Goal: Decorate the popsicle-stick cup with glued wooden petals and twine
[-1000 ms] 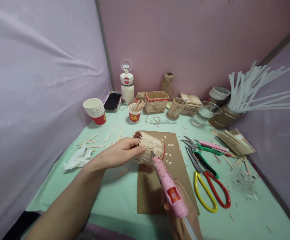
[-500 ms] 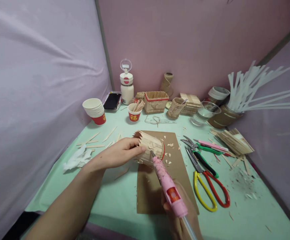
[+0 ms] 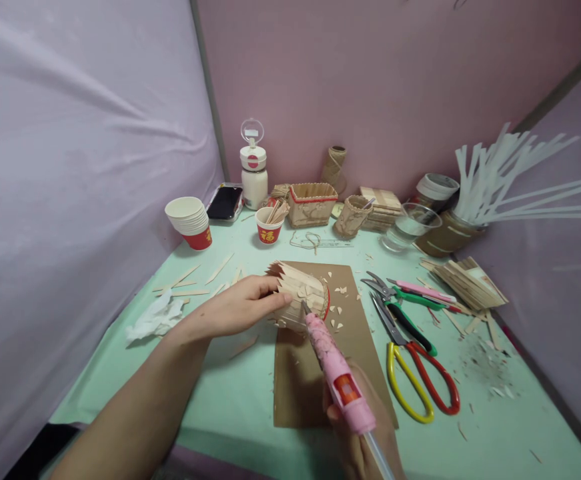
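Observation:
My left hand (image 3: 253,300) is closed on the jagged-edged end of a wooden-stick cup (image 3: 304,283), which lies on its side with a red band round its right end. My right hand (image 3: 357,413) grips a pink glue gun (image 3: 337,370), a clear glue stick coming out of its back end. The gun's nozzle is at the cup's side, among small petal-shaped wood chips; whether it touches cannot be made out. Under the cup is a brown cardboard sheet (image 3: 330,387), with more chips scattered beside the red band.
Scissors (image 3: 410,373), green-handled pruning shears (image 3: 395,293) and a pink pen-like tool lie right of the cardboard. Paper cups (image 3: 189,220), a white bottle (image 3: 255,180), a stick basket (image 3: 313,205) and a twine spool line the back. Crumpled tissue (image 3: 156,317) and loose sticks lie left.
Almost nothing differs. Both hands, the cup and the glue gun hold the same positions; the view has shifted very slightly.

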`<state>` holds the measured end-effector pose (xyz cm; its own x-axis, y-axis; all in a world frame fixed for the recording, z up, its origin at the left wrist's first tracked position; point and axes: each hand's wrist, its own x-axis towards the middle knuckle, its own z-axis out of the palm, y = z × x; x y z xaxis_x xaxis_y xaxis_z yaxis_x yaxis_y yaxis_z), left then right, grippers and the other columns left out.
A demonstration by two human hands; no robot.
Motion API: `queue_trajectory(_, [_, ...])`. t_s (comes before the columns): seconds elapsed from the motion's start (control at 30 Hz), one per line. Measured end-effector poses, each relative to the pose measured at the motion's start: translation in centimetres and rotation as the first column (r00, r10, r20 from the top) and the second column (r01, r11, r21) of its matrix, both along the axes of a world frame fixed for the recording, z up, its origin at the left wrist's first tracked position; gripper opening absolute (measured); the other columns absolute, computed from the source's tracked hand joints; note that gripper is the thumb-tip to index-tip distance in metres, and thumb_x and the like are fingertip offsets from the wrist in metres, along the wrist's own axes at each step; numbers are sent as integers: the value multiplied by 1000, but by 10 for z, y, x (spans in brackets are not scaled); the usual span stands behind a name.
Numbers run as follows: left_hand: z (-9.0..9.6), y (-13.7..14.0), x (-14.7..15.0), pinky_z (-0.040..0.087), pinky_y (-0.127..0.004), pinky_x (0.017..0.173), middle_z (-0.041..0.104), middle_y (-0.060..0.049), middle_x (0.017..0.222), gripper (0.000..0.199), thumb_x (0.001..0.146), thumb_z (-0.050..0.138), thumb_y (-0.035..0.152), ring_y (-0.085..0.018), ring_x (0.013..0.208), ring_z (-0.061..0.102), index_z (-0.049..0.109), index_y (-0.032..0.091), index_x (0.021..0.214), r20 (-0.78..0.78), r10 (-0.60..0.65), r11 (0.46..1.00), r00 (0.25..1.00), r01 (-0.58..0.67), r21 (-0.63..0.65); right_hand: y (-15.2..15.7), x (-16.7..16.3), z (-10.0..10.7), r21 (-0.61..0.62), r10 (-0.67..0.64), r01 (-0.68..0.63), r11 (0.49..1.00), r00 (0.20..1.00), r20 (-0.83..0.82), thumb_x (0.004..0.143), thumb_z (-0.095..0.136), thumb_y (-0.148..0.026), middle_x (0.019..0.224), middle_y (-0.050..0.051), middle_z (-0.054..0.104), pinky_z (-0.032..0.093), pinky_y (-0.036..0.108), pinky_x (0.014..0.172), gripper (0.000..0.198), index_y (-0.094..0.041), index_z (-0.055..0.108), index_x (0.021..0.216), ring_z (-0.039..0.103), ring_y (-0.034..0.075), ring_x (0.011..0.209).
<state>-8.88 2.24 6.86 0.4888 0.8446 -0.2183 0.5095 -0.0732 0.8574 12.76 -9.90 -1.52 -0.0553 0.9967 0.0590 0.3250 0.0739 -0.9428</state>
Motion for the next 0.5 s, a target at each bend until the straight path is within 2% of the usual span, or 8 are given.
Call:
queue_trajectory(0.1, [0,0,0,36,-26,63,51,2,74,35,90,45,49,-14,70,44,56,18,80,-7,-3,1000,1000,3,5,0,2,1,-24,3,-3,1000,1000,-1,79,68,-35,75,1,60,47,29,58,13,-25,62,84,58,19,65])
queue_trajectory(0.27, [-1,0,0,38,-26,65,55,1,77,35,90,44,49,-15,72,47,56,18,81,-5,-11,1000,1000,11,3,-6,9,8,-77,-14,12,997,999,-32,81,62,-57,74,4,61,46,28,56,35,-23,64,88,58,19,65])
queue_trajectory(0.37, [-1,0,0,38,-26,66,55,0,78,33,90,44,48,-15,72,47,57,18,81,4,-13,1000,1000,13,-3,-13,10,20,-202,-26,2,979,993,-116,86,51,-66,69,4,61,47,28,57,48,-20,65,92,57,18,61])
queue_trajectory(0.43, [-1,0,0,38,-26,65,54,1,76,33,90,45,47,-14,71,46,56,18,80,6,-8,1000,1000,8,-8,-16,10,29,-316,12,-87,945,973,-230,89,41,-68,64,3,60,47,28,54,54,-19,64,90,55,16,56])
queue_trajectory(0.5, [0,-1,1,36,-26,63,51,2,74,34,90,45,48,-14,69,44,53,18,76,-1,-2,1000,1000,2,-10,-18,11,37,-368,36,-159,916,947,-318,90,37,-69,61,3,58,46,27,53,57,-19,64,88,54,15,53])
